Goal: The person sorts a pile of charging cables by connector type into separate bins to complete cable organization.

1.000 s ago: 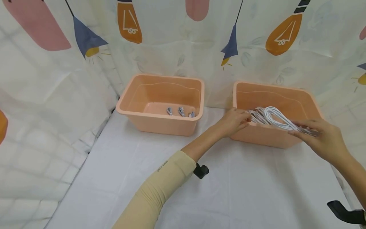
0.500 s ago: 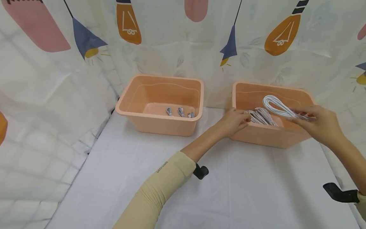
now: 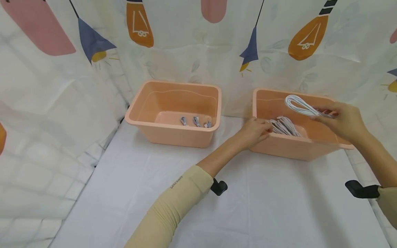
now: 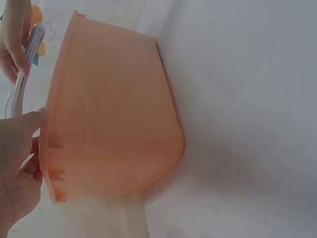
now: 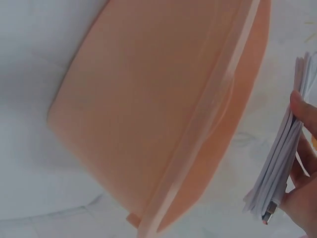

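Note:
My right hand (image 3: 345, 120) pinches a coiled white cable (image 3: 300, 105), raised over the right peach plastic bin (image 3: 291, 147). A metal plug (image 5: 269, 212) shows at the coil's lower end in the right wrist view. With its thumb and fingers, my left hand (image 3: 255, 132) grips the rim at the bin's near left corner; the left wrist view shows the thumb (image 4: 33, 119) right at that rim. Inside this bin lies a bundle of white cables (image 3: 284, 126), partly hidden by the front wall and my left fingers.
A second peach bin (image 3: 173, 135) stands to the left, with small tied grey-white cables (image 3: 196, 121) on its floor. Both bins sit on a white-covered table (image 3: 248, 213) against a printed curtain (image 3: 192, 44). Black wrist camera mounts (image 3: 218, 187) stick out from both sleeves.
My right hand has lifted the coiled cable up off the bundle, away from the front rim toward the back of the right bin. My left hand stays on the rim.

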{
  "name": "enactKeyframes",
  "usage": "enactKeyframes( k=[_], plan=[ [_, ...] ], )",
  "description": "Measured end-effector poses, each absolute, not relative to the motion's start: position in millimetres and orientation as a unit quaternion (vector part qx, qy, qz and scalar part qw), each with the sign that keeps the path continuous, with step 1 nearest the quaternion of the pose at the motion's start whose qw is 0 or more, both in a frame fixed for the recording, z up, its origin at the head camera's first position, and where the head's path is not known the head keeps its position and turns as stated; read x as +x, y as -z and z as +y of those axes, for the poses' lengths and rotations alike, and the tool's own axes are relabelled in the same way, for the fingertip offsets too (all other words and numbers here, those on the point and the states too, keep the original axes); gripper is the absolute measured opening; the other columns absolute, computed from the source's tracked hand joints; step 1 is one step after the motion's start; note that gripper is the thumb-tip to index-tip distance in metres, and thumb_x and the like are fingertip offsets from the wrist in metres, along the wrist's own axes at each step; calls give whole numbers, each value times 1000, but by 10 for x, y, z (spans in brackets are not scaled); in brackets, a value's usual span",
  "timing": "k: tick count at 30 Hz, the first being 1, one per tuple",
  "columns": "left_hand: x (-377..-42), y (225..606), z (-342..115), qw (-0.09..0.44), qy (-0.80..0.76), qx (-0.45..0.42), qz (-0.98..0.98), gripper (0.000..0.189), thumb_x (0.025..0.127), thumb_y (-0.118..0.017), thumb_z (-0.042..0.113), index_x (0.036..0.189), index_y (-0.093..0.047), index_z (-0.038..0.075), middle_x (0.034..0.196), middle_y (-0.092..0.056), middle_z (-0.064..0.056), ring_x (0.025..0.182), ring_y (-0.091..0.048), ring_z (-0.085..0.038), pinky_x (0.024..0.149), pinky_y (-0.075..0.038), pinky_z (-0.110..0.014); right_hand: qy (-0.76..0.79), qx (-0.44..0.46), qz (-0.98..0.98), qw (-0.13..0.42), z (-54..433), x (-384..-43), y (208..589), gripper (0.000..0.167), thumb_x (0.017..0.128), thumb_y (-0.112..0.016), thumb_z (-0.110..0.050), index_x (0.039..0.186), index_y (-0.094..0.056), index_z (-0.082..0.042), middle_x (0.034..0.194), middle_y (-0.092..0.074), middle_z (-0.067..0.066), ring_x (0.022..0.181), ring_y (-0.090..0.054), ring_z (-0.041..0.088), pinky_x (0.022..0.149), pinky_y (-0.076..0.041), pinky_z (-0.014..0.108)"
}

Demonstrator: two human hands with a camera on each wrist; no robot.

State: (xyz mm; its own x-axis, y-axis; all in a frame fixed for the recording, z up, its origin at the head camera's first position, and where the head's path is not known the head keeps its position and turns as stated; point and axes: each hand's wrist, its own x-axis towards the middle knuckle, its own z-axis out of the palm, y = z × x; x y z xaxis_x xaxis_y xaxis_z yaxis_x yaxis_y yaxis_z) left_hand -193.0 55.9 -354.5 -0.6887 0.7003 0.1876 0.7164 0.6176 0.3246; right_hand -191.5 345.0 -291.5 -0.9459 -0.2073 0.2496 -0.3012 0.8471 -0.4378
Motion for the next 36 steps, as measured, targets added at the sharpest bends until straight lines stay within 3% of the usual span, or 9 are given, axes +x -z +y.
enactKeyframes(
  k=[5, 9, 12, 14, 20, 27, 30, 33, 36],
  plan=[
    [-1914, 3538, 564, 19, 193, -393, -899, 20, 106, -66, 25, 120, -73, 13, 123, -73, 0, 119, -65, -15, 104, -40, -27, -232, 119, -961, 90, 3475, -2043, 2900, 35, 90, -82, -6, 122, -73, 7, 106, -67, 32, 78, -41, -11, 59, -36, 8],
    [-1908, 3541, 556, 18, 197, -390, -900, 19, 106, -65, 24, 119, -73, 13, 126, -72, 0, 121, -64, -16, 105, -40, -27, -225, 102, -966, 74, 3478, -2131, 2877, 40, 93, -82, -13, 125, -72, 7, 110, -67, 34, 86, -51, 12, 56, -39, 15],
    [-1911, 3544, 552, 17, 197, -388, -900, 19, 107, -65, 24, 120, -72, 13, 128, -72, 0, 123, -64, -16, 106, -40, -27, -228, 89, -968, 63, 3466, -2187, 2855, 42, 95, -80, -17, 128, -70, 9, 112, -65, 35, 93, -52, 32, 56, -39, 18],
    [-1914, 3550, 553, 17, 194, -388, -901, 19, 107, -64, 25, 120, -72, 13, 129, -72, 0, 124, -64, -16, 107, -40, -28, -234, 81, -967, 55, 3461, -2215, 2841, 44, 98, -77, -19, 131, -68, 8, 114, -64, 35, 98, -50, 36, 56, -39, 18],
    [-1898, 3605, 564, 42, 198, -394, -897, 18, 108, -63, 24, 120, -72, 13, 124, -71, 0, 122, -64, -18, 106, -41, -30, -247, 53, -966, 52, 3461, -2240, 2820, 55, 102, -71, -34, 146, -60, -1, 130, -61, 34, 108, -51, 30, 63, -36, 11],
    [-1879, 3665, 547, 58, 211, -390, -895, 22, 109, -60, 23, 122, -73, 12, 122, -71, -3, 124, -62, -21, 111, -41, -31, -260, 53, -962, 70, 3435, -2188, 2847, 56, 101, -71, -37, 146, -61, -4, 127, -64, 27, 96, -40, -9, 67, -35, 10],
    [-1876, 3659, 515, 40, 233, -387, -891, 23, 110, -58, 23, 126, -72, 12, 125, -71, -5, 126, -60, -23, 113, -40, -31, -270, 51, -959, 75, 3399, -2153, 2867, 56, 101, -71, -38, 145, -62, -5, 124, -66, 21, 95, -41, -10, 69, -36, 12],
    [-1871, 3646, 477, 21, 248, -390, -886, 29, 111, -57, 21, 135, -69, 10, 137, -68, -7, 137, -55, -25, 119, -36, -30, -281, 44, -956, 70, 3347, -2110, 2880, 58, 102, -69, -42, 147, -61, -6, 128, -65, 22, 104, -50, 5, 68, -37, 10],
    [-1864, 3622, 437, 6, 251, -393, -884, 38, 111, -55, 21, 147, -61, 9, 151, -59, -10, 147, -48, -27, 125, -30, -31, -292, 40, -954, 61, 3275, -2055, 2888, 61, 104, -64, -44, 150, -57, -4, 136, -61, 30, 118, -55, 32, 65, -35, 5]
  ],
)
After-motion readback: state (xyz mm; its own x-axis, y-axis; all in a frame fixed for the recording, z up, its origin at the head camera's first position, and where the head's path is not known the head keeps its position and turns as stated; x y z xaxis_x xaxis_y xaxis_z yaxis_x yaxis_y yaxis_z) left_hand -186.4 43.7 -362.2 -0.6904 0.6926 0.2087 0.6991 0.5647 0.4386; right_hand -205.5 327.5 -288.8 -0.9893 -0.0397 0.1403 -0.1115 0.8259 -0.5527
